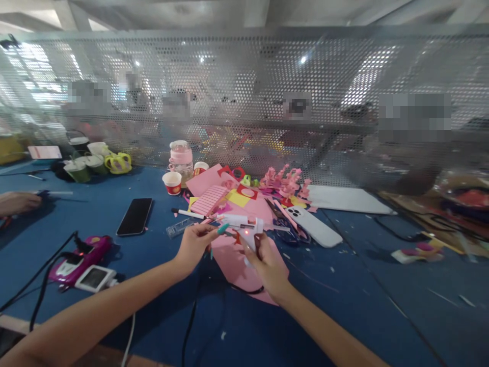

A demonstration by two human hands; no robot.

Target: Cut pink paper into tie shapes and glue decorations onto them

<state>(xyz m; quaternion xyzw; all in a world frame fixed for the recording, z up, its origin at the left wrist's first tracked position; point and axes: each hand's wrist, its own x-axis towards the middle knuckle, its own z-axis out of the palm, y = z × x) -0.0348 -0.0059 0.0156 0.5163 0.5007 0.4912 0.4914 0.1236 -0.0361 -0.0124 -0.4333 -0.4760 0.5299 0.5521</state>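
Observation:
My right hand [267,262] is wrapped round the grip of a white hot glue gun [244,224], whose small red light glows. The gun's nozzle points left. My left hand [196,244] is closed in a pinch just beside the nozzle, its thumb with a long teal nail. What sits between those fingers is too small and covered to make out. Beneath both hands lies a sheet of pink paper [237,265], with a dark cord running across its lower edge. Just beyond is a heap of pink, red and yellow cut paper [212,200].
A black phone [134,217], a purple power strip [82,260] and a white charger [96,278] lie left. Scissors [284,232] and a white phone [314,227] lie right. Behind stand a paper cup [172,183], a pink-lidded bottle [181,160] and a perforated metal screen [237,81]. Another person's hand [19,204] is far left.

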